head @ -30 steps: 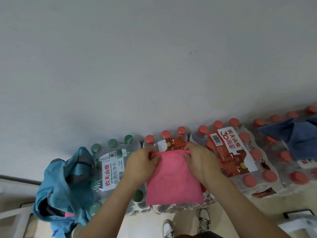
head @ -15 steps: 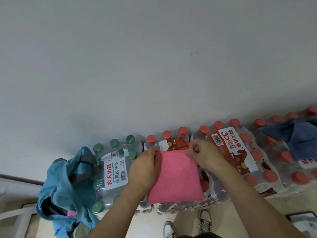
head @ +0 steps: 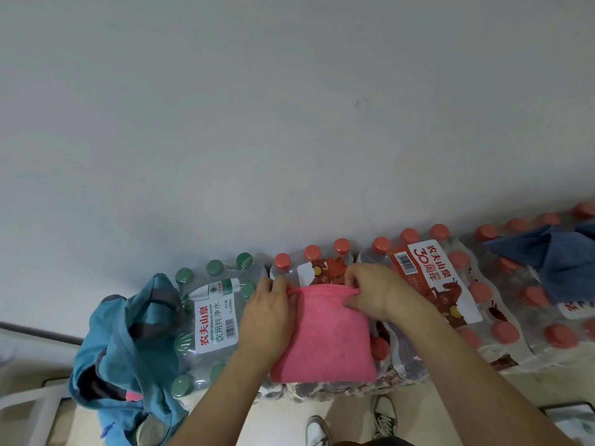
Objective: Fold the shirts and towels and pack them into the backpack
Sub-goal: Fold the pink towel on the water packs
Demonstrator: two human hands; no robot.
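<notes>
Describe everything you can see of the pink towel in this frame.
The pink towel is a soft, fuzzy-looking cloth, folded into a flat, roughly rectangular packet with a thin hem along its far edge. It lies on shrink-wrapped packs of red-capped bottles, its near edge at the packs' front. The left hand pinches its far left corner and covers its left side; the right hand pinches the far right corner.

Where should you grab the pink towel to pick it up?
Probably by its two side edges, one hand coming in from each side. The pink towel lies flat and folded on the bottle packs, so a grip across both layers should keep the fold. The left hand and right hand now pinch its far corners.
</notes>
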